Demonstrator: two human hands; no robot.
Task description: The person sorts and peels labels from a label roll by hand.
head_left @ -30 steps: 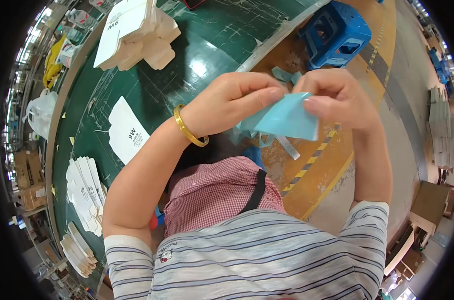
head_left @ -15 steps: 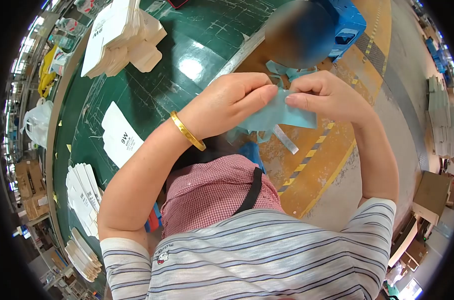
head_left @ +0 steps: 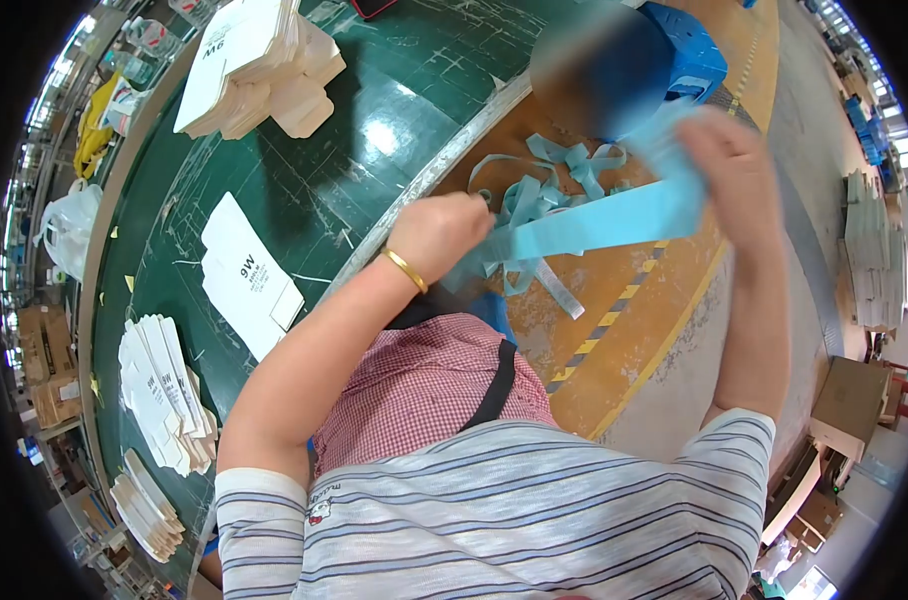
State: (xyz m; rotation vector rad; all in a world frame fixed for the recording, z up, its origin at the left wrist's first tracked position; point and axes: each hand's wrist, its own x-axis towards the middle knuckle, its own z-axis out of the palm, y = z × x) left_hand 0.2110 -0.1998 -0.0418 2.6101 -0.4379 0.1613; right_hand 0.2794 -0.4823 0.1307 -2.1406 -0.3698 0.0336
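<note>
A light blue, film-like strip is stretched between my two hands, beyond the table edge. My left hand, with a gold bangle at the wrist, is closed in a fist at the strip's left end. Higher and farther right, my right hand pinches the other end, where hand and strip are smeared by motion. Below and behind the strip, a tangle of light blue ribbons lies over the brown floor, with a short silvery piece beside it.
On the green table stand a stack of white flattened cartons, a single printed carton, a fanned pile and another small stack. A blue crate stands at the far end. Cardboard boxes are at right.
My hands have moved apart, the right going up and right, the left going left and slightly down. The blue strip, bunched between them before, is now drawn out long.
</note>
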